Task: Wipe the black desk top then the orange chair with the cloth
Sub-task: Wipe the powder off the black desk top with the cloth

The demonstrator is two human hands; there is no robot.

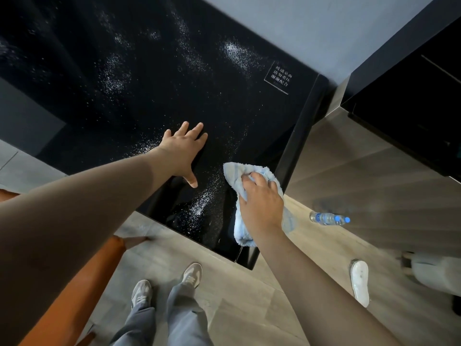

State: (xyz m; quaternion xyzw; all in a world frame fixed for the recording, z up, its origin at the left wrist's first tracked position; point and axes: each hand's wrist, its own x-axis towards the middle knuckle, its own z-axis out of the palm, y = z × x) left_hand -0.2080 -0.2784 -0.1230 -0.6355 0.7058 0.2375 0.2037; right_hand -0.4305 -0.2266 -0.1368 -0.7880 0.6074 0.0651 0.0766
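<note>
Gripping bunched light-blue cloth point(235, 172), right hand point(262, 203) presses it on near right corner of black desk point(174, 83). Left hand point(183, 151) flat on desk, fingers spread (white specks point(202, 203) between hands). Orange chair point(74, 295) lower left, beside desk.

Pressing left hand point(183, 151) flat on powder-speckled black worktop point(149, 78); gripping pale blue cloth point(238, 171) in right hand point(262, 203) near the worktop's corner. Orange chair point(74, 290) lower left; bottle point(329, 218) on floor point(249, 308).
</note>
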